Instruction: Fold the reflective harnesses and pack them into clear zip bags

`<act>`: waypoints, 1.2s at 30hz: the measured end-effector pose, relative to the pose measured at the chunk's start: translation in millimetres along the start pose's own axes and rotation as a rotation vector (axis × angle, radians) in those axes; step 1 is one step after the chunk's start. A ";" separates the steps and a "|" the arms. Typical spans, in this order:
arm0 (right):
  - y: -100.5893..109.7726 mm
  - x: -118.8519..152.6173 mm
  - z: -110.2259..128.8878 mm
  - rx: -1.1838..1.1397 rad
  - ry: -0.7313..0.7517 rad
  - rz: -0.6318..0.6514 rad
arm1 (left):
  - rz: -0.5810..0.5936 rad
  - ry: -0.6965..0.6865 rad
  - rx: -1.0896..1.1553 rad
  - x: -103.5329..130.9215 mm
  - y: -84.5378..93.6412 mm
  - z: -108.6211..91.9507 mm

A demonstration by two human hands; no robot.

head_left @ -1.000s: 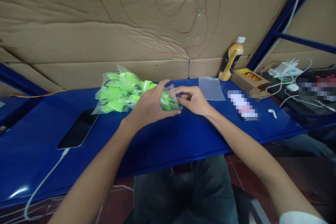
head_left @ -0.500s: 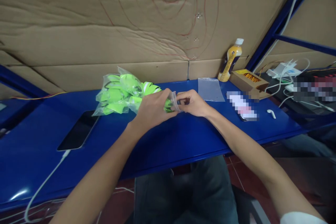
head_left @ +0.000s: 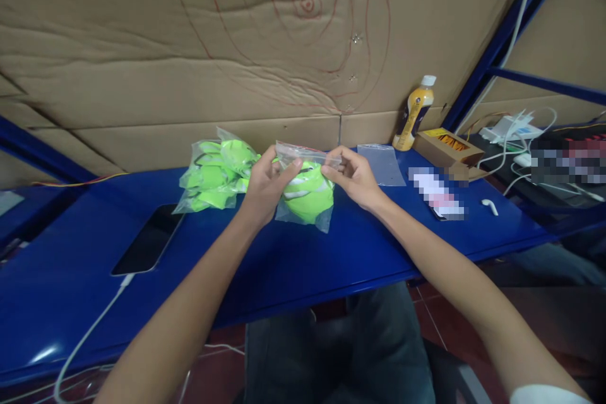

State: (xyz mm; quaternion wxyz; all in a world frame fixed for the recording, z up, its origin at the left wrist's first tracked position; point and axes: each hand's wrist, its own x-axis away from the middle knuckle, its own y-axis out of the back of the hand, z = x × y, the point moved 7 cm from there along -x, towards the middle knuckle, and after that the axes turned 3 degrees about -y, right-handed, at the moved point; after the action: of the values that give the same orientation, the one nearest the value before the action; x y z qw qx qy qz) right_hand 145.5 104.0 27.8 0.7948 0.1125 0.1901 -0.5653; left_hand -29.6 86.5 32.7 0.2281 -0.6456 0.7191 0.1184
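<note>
Between my hands is a clear zip bag (head_left: 308, 202) with a folded neon-green cloth item with pale stripes inside. Its zip edge runs across the top, facing the back wall. My left hand (head_left: 266, 186) pinches the left end of that edge between thumb and fingers. At the other end, my right hand (head_left: 353, 175) pinches the top right corner. Just left of my left hand lies a pile of neon-green items in clear bags (head_left: 213, 173). Past my right hand a flat clear bag (head_left: 381, 165) rests on the table.
On the blue table (head_left: 227, 290), a black phone (head_left: 148, 240) with a white cable lies left. To the right are a yellow bottle (head_left: 414, 115), a cardboard box (head_left: 447, 148), a blurred-out phone (head_left: 436, 194) and a white earbud (head_left: 490, 206). Cardboard (head_left: 142, 88) stands behind.
The filled bag has turned so its green contents hang toward me and its zip edge lies at the top. My hands have moved apart to its two top ends.
</note>
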 end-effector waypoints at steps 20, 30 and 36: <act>2.8 2.1 -10.3 0.016 -0.053 -0.130 | -0.111 0.003 0.030 4.5 1.8 4.6; 9.8 3.5 -14.3 -0.206 -0.095 -0.220 | -0.306 -0.031 0.027 3.5 20.7 6.0; 14.4 3.7 -10.9 -0.142 -0.013 -0.288 | -0.299 -0.032 0.024 6.2 15.9 4.5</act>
State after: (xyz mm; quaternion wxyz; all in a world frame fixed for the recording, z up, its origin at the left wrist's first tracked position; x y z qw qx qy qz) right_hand 158.2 110.0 15.8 0.7125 0.0237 0.2388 -0.6594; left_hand -44.8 85.4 23.9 0.2625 -0.7407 0.6127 0.0846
